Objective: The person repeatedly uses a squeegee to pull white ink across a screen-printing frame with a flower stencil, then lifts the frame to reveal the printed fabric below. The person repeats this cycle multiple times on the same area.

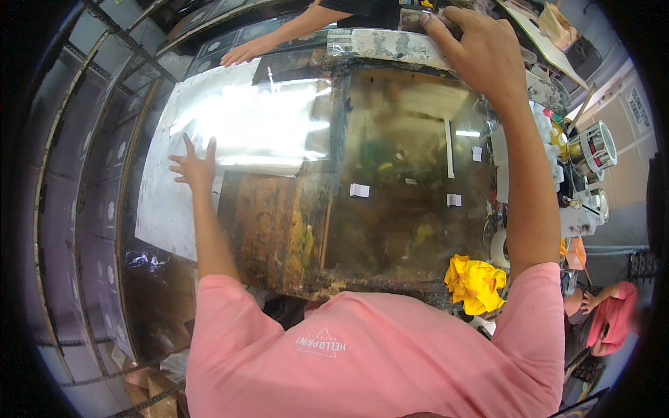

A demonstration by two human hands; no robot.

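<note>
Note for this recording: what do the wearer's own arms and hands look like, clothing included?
Both the left hand and the right hand are bare, without gloves. No watch or bracelet shows on either wrist. The forearms are uncovered below short, plain pink sleeves, part of a pink shirt with a small white print.

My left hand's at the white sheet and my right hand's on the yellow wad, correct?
Not quite: the head view shows your right hand at the stained bar, not the yellow wad; your left hand is at the white sheet.
</note>
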